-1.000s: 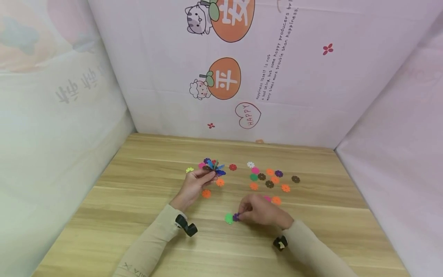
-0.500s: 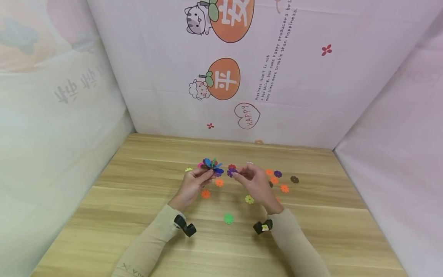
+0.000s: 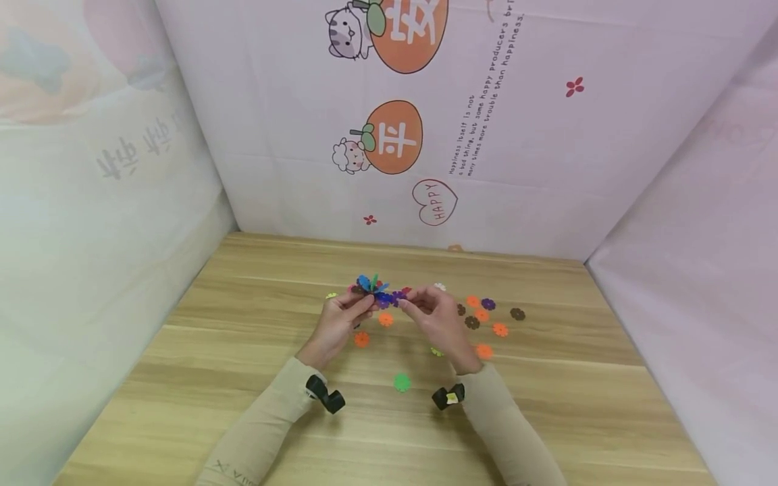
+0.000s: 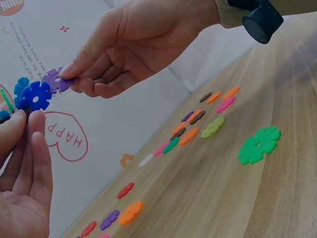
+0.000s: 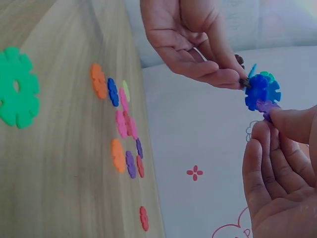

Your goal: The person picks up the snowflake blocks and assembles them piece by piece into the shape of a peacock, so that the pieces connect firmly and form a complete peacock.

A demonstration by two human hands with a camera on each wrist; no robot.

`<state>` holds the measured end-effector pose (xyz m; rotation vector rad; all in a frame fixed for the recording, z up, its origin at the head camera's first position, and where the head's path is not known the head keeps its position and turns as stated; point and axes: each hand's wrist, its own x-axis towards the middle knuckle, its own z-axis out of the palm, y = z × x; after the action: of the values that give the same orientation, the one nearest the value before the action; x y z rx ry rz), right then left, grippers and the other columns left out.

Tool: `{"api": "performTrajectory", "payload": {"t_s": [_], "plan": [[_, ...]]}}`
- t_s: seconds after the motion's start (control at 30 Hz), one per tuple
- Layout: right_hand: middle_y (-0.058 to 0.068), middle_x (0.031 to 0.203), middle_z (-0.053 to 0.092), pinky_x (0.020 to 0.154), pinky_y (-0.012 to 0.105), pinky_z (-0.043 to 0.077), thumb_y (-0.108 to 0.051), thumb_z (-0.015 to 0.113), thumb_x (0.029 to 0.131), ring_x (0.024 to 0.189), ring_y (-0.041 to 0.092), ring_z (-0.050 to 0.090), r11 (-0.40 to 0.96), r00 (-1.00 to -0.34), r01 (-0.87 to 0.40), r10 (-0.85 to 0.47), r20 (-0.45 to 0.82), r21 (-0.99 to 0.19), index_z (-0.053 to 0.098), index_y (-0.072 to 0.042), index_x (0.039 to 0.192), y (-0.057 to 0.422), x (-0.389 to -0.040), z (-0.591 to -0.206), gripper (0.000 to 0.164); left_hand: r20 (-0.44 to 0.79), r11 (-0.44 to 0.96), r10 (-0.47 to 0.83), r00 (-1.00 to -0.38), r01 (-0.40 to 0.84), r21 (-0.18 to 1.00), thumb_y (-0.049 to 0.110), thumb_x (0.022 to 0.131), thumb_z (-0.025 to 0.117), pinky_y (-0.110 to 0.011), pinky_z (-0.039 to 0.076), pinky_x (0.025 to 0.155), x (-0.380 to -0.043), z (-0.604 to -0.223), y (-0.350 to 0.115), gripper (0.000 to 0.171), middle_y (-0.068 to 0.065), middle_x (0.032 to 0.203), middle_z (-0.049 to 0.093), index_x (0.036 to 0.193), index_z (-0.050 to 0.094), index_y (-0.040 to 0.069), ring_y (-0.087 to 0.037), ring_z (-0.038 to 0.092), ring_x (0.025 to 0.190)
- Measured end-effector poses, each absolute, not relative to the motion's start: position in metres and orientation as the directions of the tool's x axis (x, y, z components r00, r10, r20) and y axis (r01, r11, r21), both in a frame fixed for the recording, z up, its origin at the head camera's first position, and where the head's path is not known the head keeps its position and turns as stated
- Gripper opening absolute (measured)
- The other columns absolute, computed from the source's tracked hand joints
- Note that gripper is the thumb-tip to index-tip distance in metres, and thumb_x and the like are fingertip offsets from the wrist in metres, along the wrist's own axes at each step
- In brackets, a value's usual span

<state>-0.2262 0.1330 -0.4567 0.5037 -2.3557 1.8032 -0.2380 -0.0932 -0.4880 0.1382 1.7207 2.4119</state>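
The left hand pinches one disc cluster, the right hand one purple disc; three brown discs (one partly hidden by the right hand) lie right of the disc cluster.

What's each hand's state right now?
Left hand: holding the cluster of joined flower discs.
Right hand: holding a purple flower disc, pinched.

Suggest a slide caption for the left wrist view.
Right hand holds purple disc beside disc cluster in left hand.

Smooth, matt plastic-looking discs, smooth wood-grained tabletop, faintly creased cloth-like backdrop, matt fabric sleeves.
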Motion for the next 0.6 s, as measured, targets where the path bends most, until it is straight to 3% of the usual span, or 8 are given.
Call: {"api": "performTrajectory", "payload": {"t_s": [0.2, 0.43, 0.6], "plan": [[0.018, 0.097, 0.076, 0.08, 0.031, 0.066, -0.011, 0.076, 0.098, 0.084, 0.009, 0.072, 0.183, -0.912, -0.401, -0.169, 0.373, -0.898, 0.071, -0.001, 0.101, 0.126, -0.228, -0.468, 0.012, -0.011, -0.261, 0.132, -0.991, -0.046, 0.964, 0.019, 0.101, 0.074, -0.04, 0.063, 0.098, -0.238, -0.488, -0.094, 0.028, -0.008, 0.102, 0.082, 0.121, 0.077, 0.0, -0.014, 0.077, 0.091], [0.015, 0.098, 0.076, 0.08, 0.03, 0.065, -0.017, 0.077, 0.098, 0.086, 0.012, 0.073, 0.136, -0.932, -0.363, -0.072, 0.356, -0.922, 0.07, -0.005, 0.102, 0.117, -0.225, -0.48, 0.014, 0.084, -0.18, 0.133, -0.988, 0.059, 0.982, 0.023, 0.1, 0.075, -0.054, 0.061, 0.101, -0.236, -0.487, -0.097, 0.032, -0.02, 0.107, 0.079, 0.119, 0.076, -0.003, -0.015, 0.077, 0.09], [0.019, 0.1, 0.077, 0.084, 0.04, 0.066, -0.02, 0.077, 0.098, 0.09, 0.02, 0.076, 0.077, -0.917, -0.398, -0.031, 0.397, -0.914, 0.071, -0.004, 0.103, 0.112, -0.224, -0.485, 0.018, 0.144, -0.151, 0.134, -0.98, 0.123, 0.981, 0.021, 0.101, 0.074, -0.053, 0.062, 0.098, -0.235, -0.484, -0.098, 0.03, -0.019, 0.106, 0.08, 0.118, 0.076, -0.003, -0.019, 0.078, 0.092]]}}
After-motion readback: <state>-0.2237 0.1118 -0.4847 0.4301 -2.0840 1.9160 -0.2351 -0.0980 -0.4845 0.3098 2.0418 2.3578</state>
